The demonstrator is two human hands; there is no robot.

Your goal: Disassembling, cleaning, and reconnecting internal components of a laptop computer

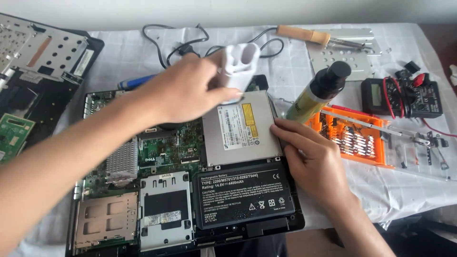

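Observation:
An opened laptop base point(157, 157) lies on the cloth with its green circuit board, a silver optical drive point(240, 128) and a black battery point(245, 197) showing. My left hand point(183, 90) hovers over the board's upper part and grips a small white plastic piece point(240, 64) with two round holes. On the drive's right edge rests my right hand point(312, 152), its fingertips touching the drive's side.
A dark-capped bottle point(319, 93) stands right of the drive. An orange bit tray point(354, 138), tweezers, a black multimeter point(402, 97), a metal plate and a soldering iron point(309, 35) lie to the right. Another laptop part point(33, 62) sits far left.

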